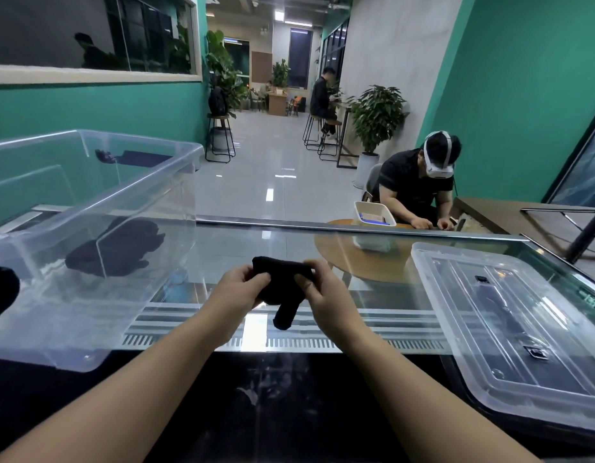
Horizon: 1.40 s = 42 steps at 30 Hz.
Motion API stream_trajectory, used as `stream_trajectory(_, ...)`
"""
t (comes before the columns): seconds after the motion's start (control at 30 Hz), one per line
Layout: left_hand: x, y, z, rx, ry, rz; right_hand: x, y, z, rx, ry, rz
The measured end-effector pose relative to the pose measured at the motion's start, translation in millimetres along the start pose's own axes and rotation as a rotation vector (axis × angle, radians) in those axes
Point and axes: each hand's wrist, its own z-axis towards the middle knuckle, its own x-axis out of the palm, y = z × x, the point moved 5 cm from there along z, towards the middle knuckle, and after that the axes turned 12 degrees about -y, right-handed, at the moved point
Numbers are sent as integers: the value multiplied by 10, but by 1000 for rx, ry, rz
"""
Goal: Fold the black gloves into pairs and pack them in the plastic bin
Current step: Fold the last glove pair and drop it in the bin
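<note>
A clear lid (509, 332) lies flat at the right end of the glass counter (242, 252). Beyond its far edge, a seated person (419, 188) wearing a headset leans over a round table (362, 259) holding a white tray (374, 213). A potted plant (376, 118) stands behind.

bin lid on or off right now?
Off. The lid lies flat on the glass counter at the right, apart from the plastic bin at the left, whose top is open.
</note>
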Motion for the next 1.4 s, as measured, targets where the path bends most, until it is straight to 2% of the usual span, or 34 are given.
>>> stream_trajectory(0.17,-144,-13,-115,92,8,481,-54,-22,-153,-29,146,-162)
stream_trajectory(0.33,-90,-90,-211,135,-41,532,-32,-13,-188,42,116,-209)
stream_trajectory(0.47,-61,-137,-169,222,-127,768,-1,-8,-169,87,69,-253)
stream_trajectory(0.63,-19,-174,-68,225,-210,986,40,-54,-105,178,37,-364)
stream_trajectory(0.77,52,-212,-17,139,-143,1138,-13,-102,-52,240,98,-542)
stream_trajectory(0.97,62,-231,1,-284,47,740,-42,-81,3,307,145,-526)
stream_trajectory(1.13,12,-135,45,-288,89,672,-97,-106,-49,347,135,-386)
stream_trajectory(1.3,107,-135,-43,-297,147,331,-122,-140,-52,389,116,-246)
stream_trajectory(1.4,132,-91,-77,-295,153,203,-129,-162,-33,422,114,-190)
